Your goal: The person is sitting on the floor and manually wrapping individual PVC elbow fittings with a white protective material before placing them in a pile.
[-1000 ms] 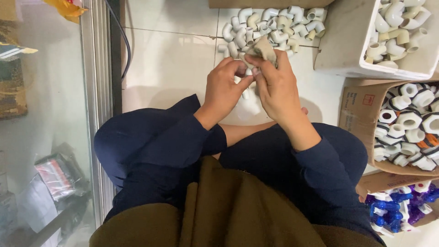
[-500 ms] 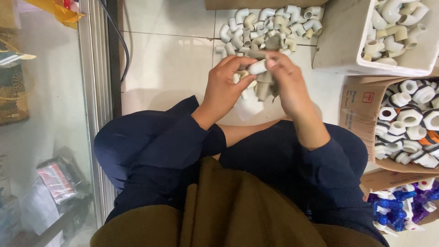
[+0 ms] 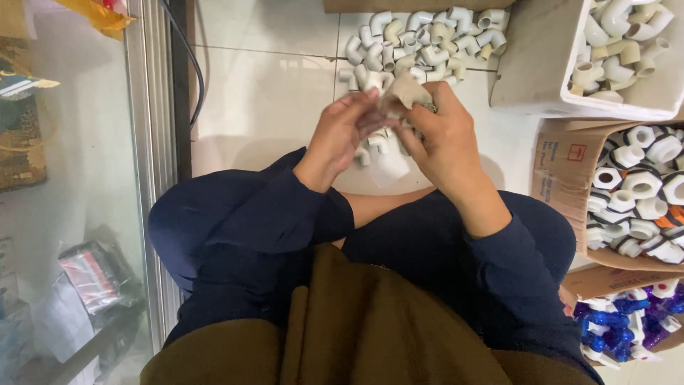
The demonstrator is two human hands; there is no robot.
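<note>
Tiled floor point(image 3: 263, 93): beige fitting point(image 3: 408, 90) pinched between both hands' fingertips.

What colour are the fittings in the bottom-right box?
Blue and purple fittings, with some white; clearest in the head view.

- Single view: a head-worn camera, looking steeply down over the wearer's own lap and knees to the tiled floor point(image 3: 263, 107).
- Range: close; the hands point(image 3: 399, 135) sit just above centre (upper-middle of frame).
- Edges: a glass cabinet point(image 3: 64, 214) at left, cardboard boxes point(image 3: 563, 178) at right.
- No second view shares the scene.
</note>
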